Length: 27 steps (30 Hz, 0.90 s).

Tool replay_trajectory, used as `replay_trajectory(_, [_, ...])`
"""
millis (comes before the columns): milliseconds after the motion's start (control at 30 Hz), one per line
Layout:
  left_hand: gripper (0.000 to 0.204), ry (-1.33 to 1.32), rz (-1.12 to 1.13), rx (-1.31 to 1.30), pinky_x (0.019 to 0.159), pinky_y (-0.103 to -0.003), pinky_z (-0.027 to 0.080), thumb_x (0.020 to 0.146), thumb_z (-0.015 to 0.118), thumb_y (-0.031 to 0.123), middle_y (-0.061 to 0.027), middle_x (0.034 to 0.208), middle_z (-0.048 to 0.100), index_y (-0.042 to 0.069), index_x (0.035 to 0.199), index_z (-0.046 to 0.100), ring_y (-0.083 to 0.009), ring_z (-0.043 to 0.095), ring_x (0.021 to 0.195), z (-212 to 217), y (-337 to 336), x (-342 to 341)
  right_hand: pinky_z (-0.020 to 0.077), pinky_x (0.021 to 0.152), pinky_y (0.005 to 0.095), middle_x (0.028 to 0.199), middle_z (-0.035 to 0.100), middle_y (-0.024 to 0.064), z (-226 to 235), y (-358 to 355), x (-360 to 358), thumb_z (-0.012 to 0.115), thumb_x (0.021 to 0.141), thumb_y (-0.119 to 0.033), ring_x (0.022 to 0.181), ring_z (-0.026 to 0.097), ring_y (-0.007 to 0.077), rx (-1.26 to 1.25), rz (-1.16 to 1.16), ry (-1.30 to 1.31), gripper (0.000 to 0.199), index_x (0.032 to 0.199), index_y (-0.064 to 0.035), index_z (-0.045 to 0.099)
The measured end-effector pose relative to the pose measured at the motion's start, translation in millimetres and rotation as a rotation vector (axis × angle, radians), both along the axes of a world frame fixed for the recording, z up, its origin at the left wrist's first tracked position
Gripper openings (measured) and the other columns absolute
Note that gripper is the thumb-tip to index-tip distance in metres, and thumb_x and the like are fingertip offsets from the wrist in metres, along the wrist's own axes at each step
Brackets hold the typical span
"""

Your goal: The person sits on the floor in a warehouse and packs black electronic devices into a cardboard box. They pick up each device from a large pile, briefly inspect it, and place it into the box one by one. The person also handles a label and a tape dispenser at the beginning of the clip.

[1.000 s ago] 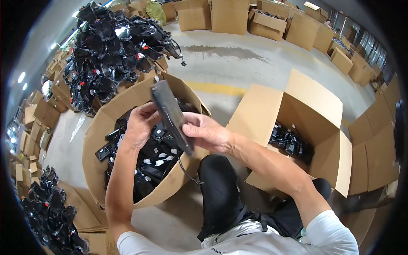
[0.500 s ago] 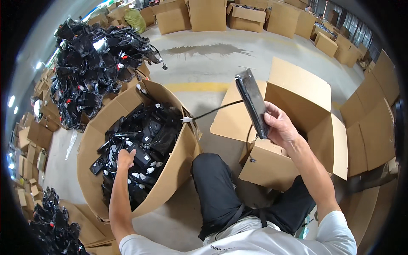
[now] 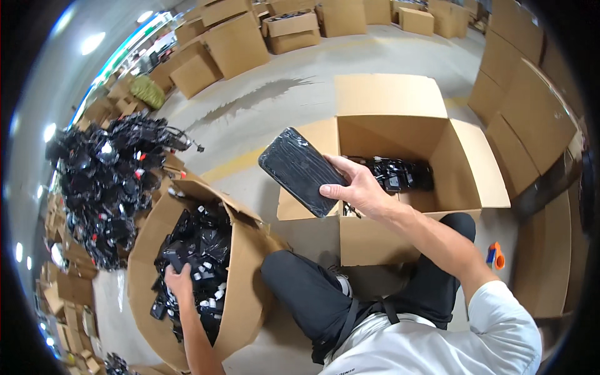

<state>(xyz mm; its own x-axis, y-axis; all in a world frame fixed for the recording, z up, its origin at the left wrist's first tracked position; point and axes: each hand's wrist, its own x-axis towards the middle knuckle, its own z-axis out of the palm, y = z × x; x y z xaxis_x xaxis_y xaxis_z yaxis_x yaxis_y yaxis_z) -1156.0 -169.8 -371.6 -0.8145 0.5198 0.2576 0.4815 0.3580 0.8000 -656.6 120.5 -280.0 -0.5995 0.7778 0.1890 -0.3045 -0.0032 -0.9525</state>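
My right hand [image 3: 356, 185] grips a flat black rectangular device [image 3: 301, 172] with rounded corners and clear film wrapped over it. It is held up in front of the open square carton, thumb on the face and fingers behind. Down in the large cardboard box at my left, my left hand [image 3: 180, 280] closes on a small black unit [image 3: 175, 255]. Around it lies a heap of black film-wrapped units [image 3: 209, 240] with white connectors. The left fingertips are partly hidden behind the unit.
An open carton [image 3: 409, 237] before me holds black units [image 3: 400, 175] at its bottom. Beyond the left box [image 3: 240, 294] rises a tall pile of wrapped black parts [image 3: 106, 187]. Cartons [image 3: 531, 106] stand at the right; an orange-and-blue object [image 3: 495, 256] lies on the floor.
My right hand has turned the device from edge-on to broad face showing and moved it left. Its dangling cable no longer shows. My left hand stays in the box, now on a black unit.
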Motion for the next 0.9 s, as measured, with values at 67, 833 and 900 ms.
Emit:
replay_trajectory(67, [0.032, 0.290, -0.017, -0.047, 0.085, -0.036, 0.051, 0.084, 0.076, 0.007, -0.0126, 0.102, 0.068, -0.007, 0.110, 0.067, -0.0224, 0.065, 0.092, 44.9, 2.9, 20.7, 0.0483, 0.107, 0.0343, 0.139, 0.059, 0.0151, -1.6, 6.8, 8.3, 0.079, 0.091, -0.006, 0.126, 0.058, 0.0192, 0.051, -0.035, -0.039, 0.072, 0.151, 0.0076, 0.042])
replay_trajectory(833, [0.055, -0.815, -1.016, 0.738, 0.108, -0.040, 0.048, 0.099, 0.072, 0.027, -0.0097, 0.135, 0.059, 0.004, 0.142, 0.047, -0.0226, 0.060, 0.121, 149.4, 217.6, 381.2, 0.0452, 0.111, 0.0316, 0.142, 0.057, 0.0095, 25.1, -22.7, 52.6, 0.056, 0.107, -0.012, 0.131, 0.053, 0.0149, 0.040, -0.083, 0.316, 0.052, 0.155, -0.0024, 0.040])
replay_trajectory(900, [0.058, -0.754, -1.040, 0.750, 0.109, -0.040, 0.048, 0.099, 0.071, 0.028, -0.0106, 0.136, 0.058, 0.003, 0.144, 0.045, -0.0224, 0.059, 0.123, 142.7, 226.5, 394.0, 0.0452, 0.111, 0.0313, 0.143, 0.056, 0.0087, 22.4, -21.2, 65.9, 0.054, 0.108, -0.013, 0.131, 0.052, 0.0149, 0.056, -0.086, 0.335, 0.051, 0.156, -0.0027, 0.039])
